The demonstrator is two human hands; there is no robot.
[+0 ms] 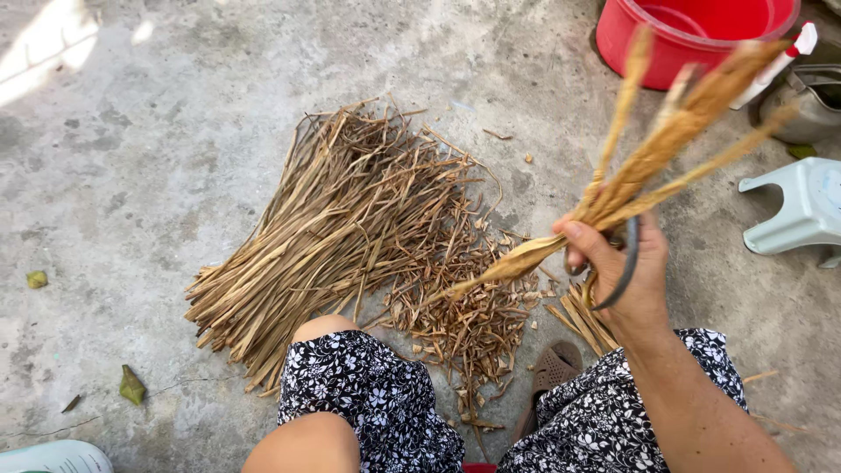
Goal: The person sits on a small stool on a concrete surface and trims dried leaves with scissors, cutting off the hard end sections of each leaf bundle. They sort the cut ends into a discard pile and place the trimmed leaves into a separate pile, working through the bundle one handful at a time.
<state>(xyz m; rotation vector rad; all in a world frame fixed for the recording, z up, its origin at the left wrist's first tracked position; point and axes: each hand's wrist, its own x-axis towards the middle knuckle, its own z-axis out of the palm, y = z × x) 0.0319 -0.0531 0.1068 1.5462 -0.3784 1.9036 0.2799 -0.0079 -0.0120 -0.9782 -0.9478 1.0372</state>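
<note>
Head view: right hand (624,267) closed firmly around a small bunch of dried stalks (666,149), held up over the concrete floor (131,158), with a dark curved blade or scissor loop (620,271) hooked under the same fingers; hard to tell which tool. Stalk tips fanned toward the red basin (692,35) at the floor's far right edge; one long leaf (499,267) hung down from the grip toward the trimmings. Left hand out of view, so impossible to say whether open or closed.

Lay fanned on the floor ahead of the knees: a big pile of sorted stalks (324,236), with a scatter of short trimmings (473,324) just beside it, nearer the sandalled foot (552,372). A few cut lengths (583,320) lay under the raised hand. Stood at the right edge: a pale plastic stool (797,206) and a metal kettle (810,101).

Judged best here: grip kept near the stalk bases, ends evened, loose leaf stripped off cleanly, blade edge turned away from the fingers.
</note>
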